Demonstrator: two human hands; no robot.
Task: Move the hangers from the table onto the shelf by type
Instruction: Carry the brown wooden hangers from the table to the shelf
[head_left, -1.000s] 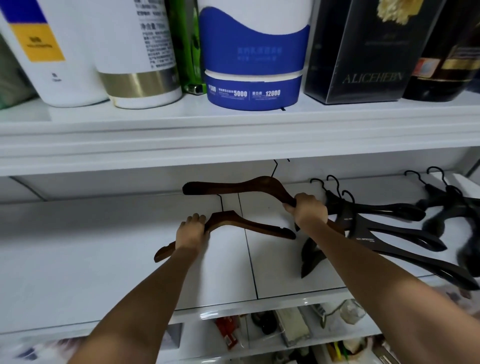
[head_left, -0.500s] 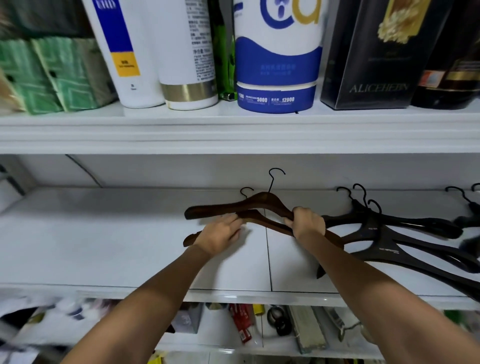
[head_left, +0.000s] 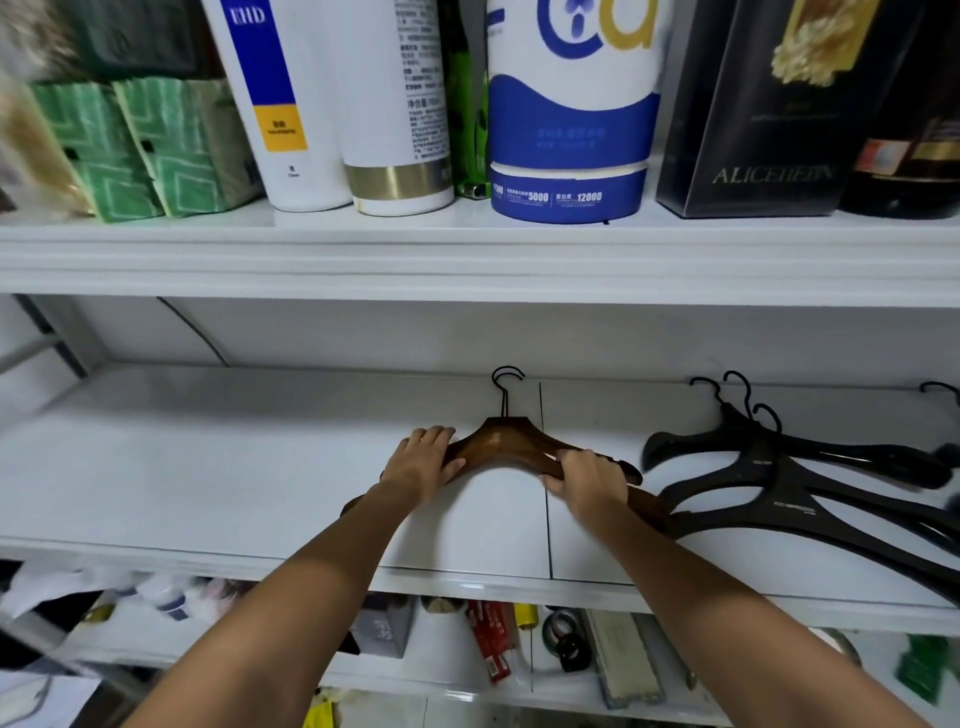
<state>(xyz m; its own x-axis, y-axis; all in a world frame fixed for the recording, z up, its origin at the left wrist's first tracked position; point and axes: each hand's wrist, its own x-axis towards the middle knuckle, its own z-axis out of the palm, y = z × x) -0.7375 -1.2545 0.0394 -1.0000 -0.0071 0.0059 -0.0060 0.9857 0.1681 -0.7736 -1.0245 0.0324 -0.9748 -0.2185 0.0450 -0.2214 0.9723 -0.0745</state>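
Note:
Two brown wooden hangers (head_left: 506, 444) lie stacked one on the other on the white middle shelf (head_left: 208, 467), hooks pointing to the back wall. My left hand (head_left: 423, 462) rests on their left arm with fingers laid over the wood. My right hand (head_left: 589, 480) grips their right arm. Just to the right lie several black plastic hangers (head_left: 769, 483) in a loose pile, their near ends close to my right wrist.
The upper shelf (head_left: 467, 260) carries white bottles (head_left: 322, 104), a blue-and-white canister (head_left: 569, 119), green packs (head_left: 135, 150) and a black box (head_left: 769, 104). A lower shelf (head_left: 519, 649) holds small clutter. The left half of the middle shelf is bare white surface.
The two brown hangers were apart, one in each hand; both hands brought them together into one aligned stack on the shelf. The view has shifted left and closer.

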